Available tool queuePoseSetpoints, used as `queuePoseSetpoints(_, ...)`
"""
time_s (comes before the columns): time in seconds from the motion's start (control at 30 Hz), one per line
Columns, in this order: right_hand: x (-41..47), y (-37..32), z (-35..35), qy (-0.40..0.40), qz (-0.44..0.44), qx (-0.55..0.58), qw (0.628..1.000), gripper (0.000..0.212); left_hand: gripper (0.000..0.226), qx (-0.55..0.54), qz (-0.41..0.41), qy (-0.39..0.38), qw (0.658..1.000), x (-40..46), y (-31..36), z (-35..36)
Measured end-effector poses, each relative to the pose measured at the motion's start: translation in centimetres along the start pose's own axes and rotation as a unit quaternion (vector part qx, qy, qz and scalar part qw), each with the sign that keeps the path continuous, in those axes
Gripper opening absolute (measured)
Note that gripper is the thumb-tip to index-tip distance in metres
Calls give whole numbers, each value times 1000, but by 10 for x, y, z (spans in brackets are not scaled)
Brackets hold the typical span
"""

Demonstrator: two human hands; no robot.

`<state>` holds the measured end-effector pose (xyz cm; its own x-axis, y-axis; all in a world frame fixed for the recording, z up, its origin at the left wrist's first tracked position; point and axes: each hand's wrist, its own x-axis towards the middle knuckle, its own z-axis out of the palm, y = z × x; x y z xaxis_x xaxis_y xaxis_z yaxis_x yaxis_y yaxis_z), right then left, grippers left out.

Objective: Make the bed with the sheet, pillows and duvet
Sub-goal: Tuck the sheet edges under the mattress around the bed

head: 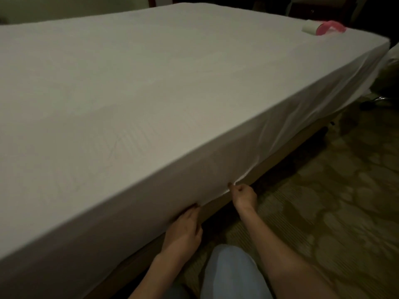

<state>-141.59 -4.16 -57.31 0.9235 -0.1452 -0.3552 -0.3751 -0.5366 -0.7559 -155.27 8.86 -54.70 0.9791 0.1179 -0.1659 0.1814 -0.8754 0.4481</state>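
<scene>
A white sheet (151, 87) covers the whole mattress and hangs down its near side. My left hand (187, 225) is at the bottom edge of the sheet, fingertips pushed in between the mattress and the brown bed base (254, 169). My right hand (243, 194) is a little further right along the same edge and pinches a fold of the sheet where it meets the base. To the right of my hands the sheet's side is creased and hangs loose. No pillows or duvet are in view.
A lint roller (319, 29) with a pink handle lies on the far right corner of the bed. Patterned carpet (334, 201) runs along the right side. My knee in light trousers (231, 270) is low in the frame. A chair base (375, 102) stands at far right.
</scene>
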Motion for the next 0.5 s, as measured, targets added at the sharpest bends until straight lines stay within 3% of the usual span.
queuePoseSetpoints(0.07,-8,7,0,84,-94,-73,989,23,56,-5,-2,-2,1000,2,1,3)
queuePoseSetpoints(0.13,-18,24,1,156,-253,-164,941,13,58,7,6,-11,1000,2,3,9)
queuePoseSetpoints(0.2,-21,43,6,154,-360,-251,885,15,59,20,12,-11,1000,5,2,13)
queuePoseSetpoints(0.27,-17,52,10,108,-393,-299,863,35,57,12,10,-10,1000,9,0,15)
queuePoseSetpoints(0.4,-11,44,22,46,-356,-403,842,69,58,-14,10,-15,1000,14,-2,20)
queuePoseSetpoints(0.5,-11,36,19,77,-367,-384,844,56,59,-29,14,3,999,15,-4,23)
